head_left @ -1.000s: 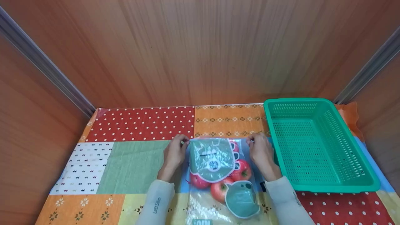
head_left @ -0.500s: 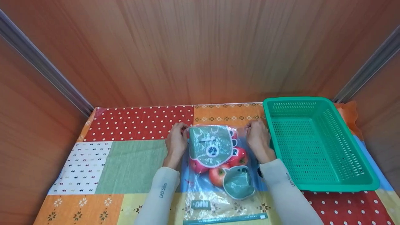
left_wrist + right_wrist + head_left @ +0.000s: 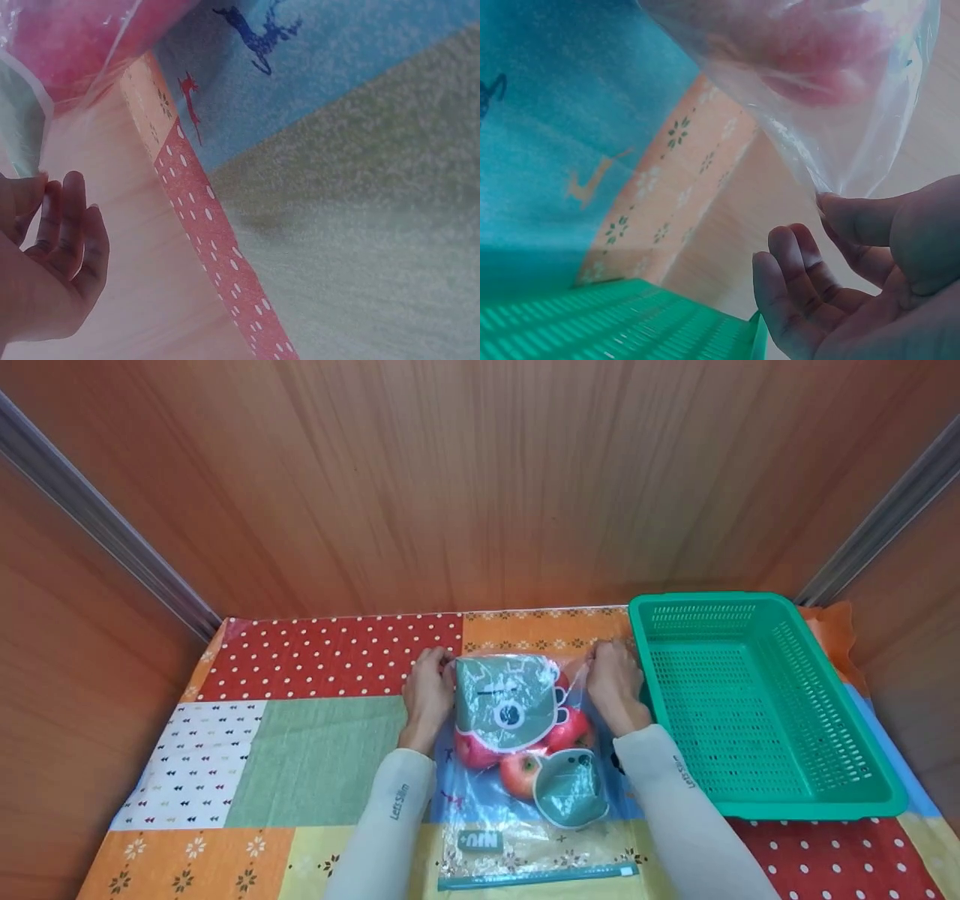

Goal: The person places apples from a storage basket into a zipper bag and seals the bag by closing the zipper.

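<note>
A clear zip bag (image 3: 540,847) printed with green animal shapes lies in front of me, its teal zip strip with a white slider toward my body. Several red apples (image 3: 519,776) are inside, partly hidden by the print. My left hand (image 3: 429,690) pinches the far left corner of the bag between thumb and index finger, as the left wrist view shows. At the far right corner my right hand (image 3: 615,682) pinches the plastic the same way. In the right wrist view the gathered film (image 3: 832,161) stretches down to the thumb (image 3: 855,216).
A green plastic basket (image 3: 825,810) stands close to the right of my right hand, with nothing in it. Something orange (image 3: 836,637) shows behind it. A patchwork cloth (image 3: 322,765) covers the table, and wood panels (image 3: 450,487) rise at the back and sides.
Both hands have moved away from my body toward the back panel, drawing the bag of apples along. The zip strip has come into view at the near end. The basket stays put.
</note>
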The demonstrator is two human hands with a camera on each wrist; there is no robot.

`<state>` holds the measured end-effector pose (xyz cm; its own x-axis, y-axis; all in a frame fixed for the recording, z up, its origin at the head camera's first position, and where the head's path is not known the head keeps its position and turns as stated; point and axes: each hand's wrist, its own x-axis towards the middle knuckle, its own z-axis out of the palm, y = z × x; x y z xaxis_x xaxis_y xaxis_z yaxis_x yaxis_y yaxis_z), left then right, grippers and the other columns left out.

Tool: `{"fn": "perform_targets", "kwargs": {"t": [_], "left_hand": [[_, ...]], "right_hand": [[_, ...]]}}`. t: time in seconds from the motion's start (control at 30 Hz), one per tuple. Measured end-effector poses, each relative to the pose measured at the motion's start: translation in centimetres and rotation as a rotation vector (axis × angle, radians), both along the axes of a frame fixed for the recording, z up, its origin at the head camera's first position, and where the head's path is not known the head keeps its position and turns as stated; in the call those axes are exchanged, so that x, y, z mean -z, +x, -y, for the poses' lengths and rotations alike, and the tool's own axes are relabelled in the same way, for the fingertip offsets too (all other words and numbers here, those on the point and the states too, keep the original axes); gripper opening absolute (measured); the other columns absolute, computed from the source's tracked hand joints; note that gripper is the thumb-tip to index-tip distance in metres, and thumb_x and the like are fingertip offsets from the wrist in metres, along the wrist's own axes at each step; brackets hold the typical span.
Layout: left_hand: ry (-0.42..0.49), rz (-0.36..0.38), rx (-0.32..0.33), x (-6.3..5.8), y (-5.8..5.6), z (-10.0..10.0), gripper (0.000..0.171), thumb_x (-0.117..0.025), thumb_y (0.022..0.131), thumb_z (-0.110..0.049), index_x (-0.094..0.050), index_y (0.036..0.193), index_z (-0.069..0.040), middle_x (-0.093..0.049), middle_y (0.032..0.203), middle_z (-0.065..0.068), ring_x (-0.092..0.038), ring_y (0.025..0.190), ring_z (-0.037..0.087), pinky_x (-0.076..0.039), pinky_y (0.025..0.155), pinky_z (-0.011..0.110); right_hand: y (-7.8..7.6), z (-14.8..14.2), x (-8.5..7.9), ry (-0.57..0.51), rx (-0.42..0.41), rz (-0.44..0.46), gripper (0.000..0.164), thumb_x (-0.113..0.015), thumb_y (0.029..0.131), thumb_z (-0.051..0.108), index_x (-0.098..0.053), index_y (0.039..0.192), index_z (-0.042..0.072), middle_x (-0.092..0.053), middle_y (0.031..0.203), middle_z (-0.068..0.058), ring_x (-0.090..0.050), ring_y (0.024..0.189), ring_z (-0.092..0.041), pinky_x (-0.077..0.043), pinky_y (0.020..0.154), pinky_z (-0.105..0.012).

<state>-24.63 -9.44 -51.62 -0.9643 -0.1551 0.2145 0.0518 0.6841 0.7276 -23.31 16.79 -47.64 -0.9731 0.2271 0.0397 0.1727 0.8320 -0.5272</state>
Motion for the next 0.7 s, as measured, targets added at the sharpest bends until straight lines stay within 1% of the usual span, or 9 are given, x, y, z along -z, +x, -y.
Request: {"fn": "perform_targets", "kwargs": {"t": [0.13,0.2,0.3,0.4,0.47,0.57,0.63,0.7], "left_hand": [[0.016,0.051,0.015,0.2,0.0,0.0,0.01,-0.063,0.105,-0.007,-0.072,0.109,-0.008,-0.065,0.1,0.008,-0.066,0.091,0.025,-0.057,0.078,0.042],[0.034,0.077,0.022,0.3,0.1,-0.1,0.01,-0.063,0.105,-0.006,-0.071,0.11,-0.008,-0.064,0.1,0.008,-0.065,0.091,0.024,-0.058,0.078,0.04],[0.054,0.089,0.039,0.4,0.5,-0.3,0.013,-0.062,0.105,-0.005,-0.07,0.115,-0.007,-0.064,0.105,0.009,-0.065,0.094,0.024,-0.059,0.081,0.04],[0.074,0.108,0.062,0.6,0.9,-0.4,0.022,-0.06,0.107,-0.008,-0.067,0.128,-0.005,-0.064,0.115,0.011,-0.066,0.103,0.026,-0.06,0.089,0.043],[0.093,0.128,0.078,0.7,1.4,-0.4,0.031,-0.059,0.108,-0.013,-0.062,0.138,-0.005,-0.063,0.124,0.013,-0.065,0.113,0.028,-0.059,0.096,0.046],[0.114,0.142,0.092,1.0,2.1,-0.3,0.041,-0.059,0.108,-0.016,-0.055,0.147,-0.005,-0.058,0.133,0.014,-0.062,0.125,0.031,-0.056,0.104,0.05],[0.101,0.121,0.096,1.1,2.7,-0.2,0.044,-0.061,0.108,-0.018,-0.053,0.149,-0.006,-0.057,0.136,0.015,-0.059,0.131,0.033,-0.053,0.107,0.053],[0.068,0.087,0.099,1.2,3.2,-0.1,0.047,-0.062,0.107,-0.019,-0.053,0.15,-0.005,-0.055,0.14,0.016,-0.056,0.134,0.035,-0.051,0.11,0.055]], "right_hand": [[0.0,-0.1,0.5,0.014,-0.03,-0.01,0.014,-0.069,0.102,0.016,-0.067,0.102,0.002,-0.061,0.108,-0.017,-0.065,0.098,-0.032,-0.06,0.085,-0.043],[0.1,-0.2,0.7,0.024,-0.051,-0.019,0.017,-0.069,0.102,0.017,-0.069,0.106,0.001,-0.061,0.109,-0.018,-0.065,0.099,-0.032,-0.061,0.087,-0.046],[0.3,-0.4,1.0,0.041,-0.083,-0.013,0.023,-0.064,0.104,0.018,-0.068,0.118,0.0,-0.062,0.115,-0.02,-0.067,0.104,-0.035,-0.061,0.092,-0.05],[0.7,-0.7,1.1,0.053,-0.121,-0.001,0.036,-0.057,0.109,0.019,-0.061,0.138,-0.001,-0.061,0.129,-0.024,-0.065,0.117,-0.04,-0.057,0.102,-0.057],[1.2,-1.0,1.3,0.057,-0.157,0.015,0.045,-0.052,0.111,0.022,-0.052,0.15,0.0,-0.056,0.14,-0.026,-0.06,0.127,-0.043,-0.051,0.109,-0.06],[2.0,-1.3,1.5,0.056,-0.215,0.047,0.057,-0.049,0.113,0.028,-0.037,0.162,0.002,-0.044,0.156,-0.027,-0.046,0.143,-0.046,-0.04,0.118,-0.065],[2.6,-1.5,1.6,0.051,-0.241,0.063,0.064,-0.05,0.112,0.033,-0.029,0.166,0.004,-0.034,0.164,-0.026,-0.035,0.151,-0.047,-0.03,0.122,-0.068],[3.1,-1.5,1.8,0.063,-0.255,0.063,0.071,-0.051,0.111,0.038,-0.023,0.168,0.006,-0.025,0.17,-0.025,-0.024,0.156,-0.049,-0.022,0.125,-0.069]]}}
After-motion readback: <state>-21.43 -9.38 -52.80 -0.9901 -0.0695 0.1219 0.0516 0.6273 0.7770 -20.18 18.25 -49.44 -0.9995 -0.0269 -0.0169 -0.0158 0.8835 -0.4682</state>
